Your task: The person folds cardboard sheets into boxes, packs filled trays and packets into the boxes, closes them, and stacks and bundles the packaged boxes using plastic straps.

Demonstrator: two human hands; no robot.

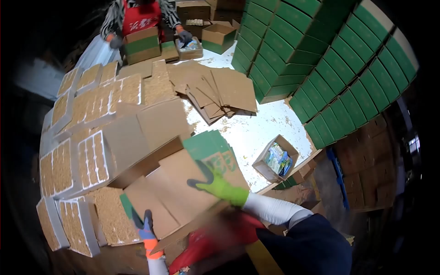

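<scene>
A cardboard box with brown flaps and green outer sides lies tilted in front of me. My left hand, in a blue and orange glove, grips its near left edge. On its right side lies my right hand, in a yellow-green and grey glove, thumb and fingers spread over the brown cardboard. Green flat cardboard with pale print shows just beyond that hand. Left of the box stand white-edged trays filled with a brown crumbly material.
Loose brown cardboard sheets lie on the white table. An open box of small colourful packets stands at its right edge. Green boxes are stacked high behind. Across the table, a person in a red apron handles a green-brown box.
</scene>
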